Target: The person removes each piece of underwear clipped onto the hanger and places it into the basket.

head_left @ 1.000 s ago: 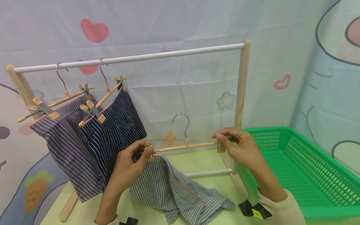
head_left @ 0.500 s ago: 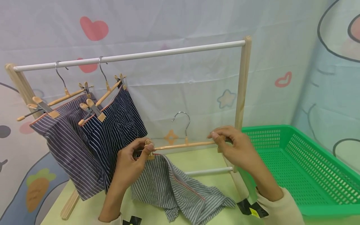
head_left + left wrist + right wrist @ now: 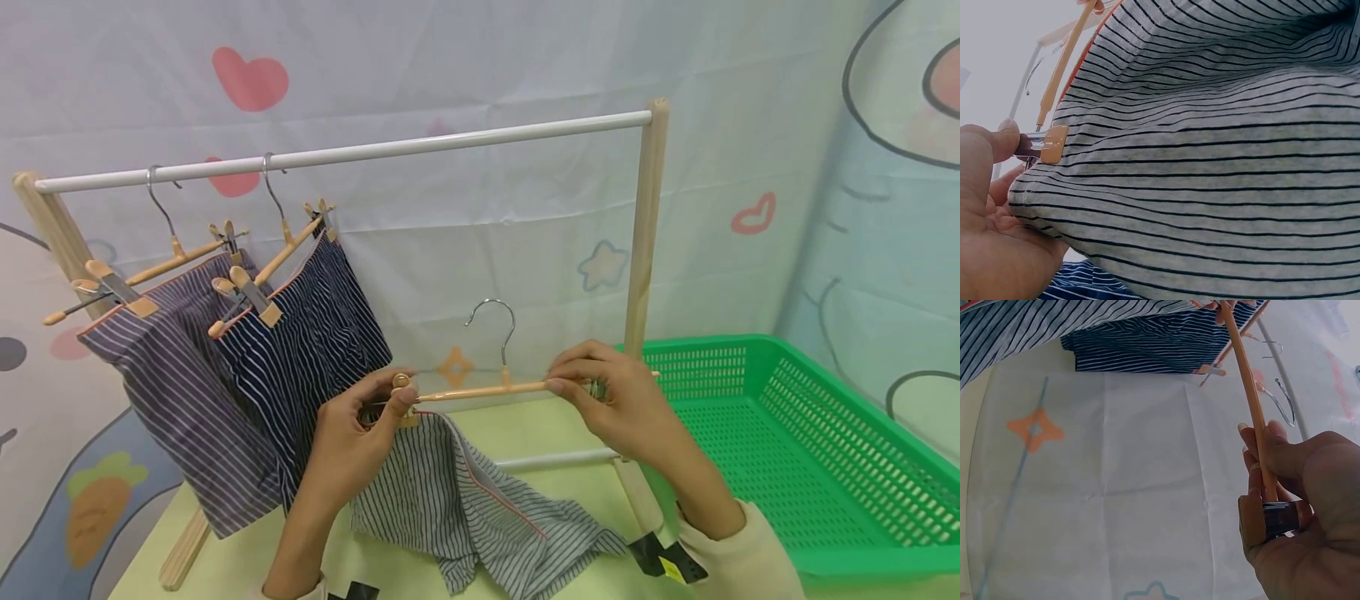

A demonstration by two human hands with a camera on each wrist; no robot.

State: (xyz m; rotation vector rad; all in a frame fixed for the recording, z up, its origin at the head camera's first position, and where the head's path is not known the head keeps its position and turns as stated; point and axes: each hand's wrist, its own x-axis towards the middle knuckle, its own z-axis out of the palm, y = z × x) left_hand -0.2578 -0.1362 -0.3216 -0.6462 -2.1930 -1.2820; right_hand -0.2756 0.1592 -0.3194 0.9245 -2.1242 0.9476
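Observation:
A wooden clip hanger with a metal hook is held level between both hands, below the rack's top bar. My left hand pinches the clip at its left end. That clip bites the waistband of grey striped shorts, which hang from it and spread over the table to the right. My right hand grips the hanger's bar with thumb and fingers near its right end. The right clip lies against that palm with no cloth in it.
Purple-grey striped shorts and navy striped shorts hang by clip hangers from the white rack bar at left. A green basket stands at right, close behind the right forearm. A wooden rack post rises behind the right hand.
My right hand has slid inward from the hanger's right clip onto the bar, and the bar's right tip now shows past it. The hanger has shifted slightly right. My left hand keeps its pinch.

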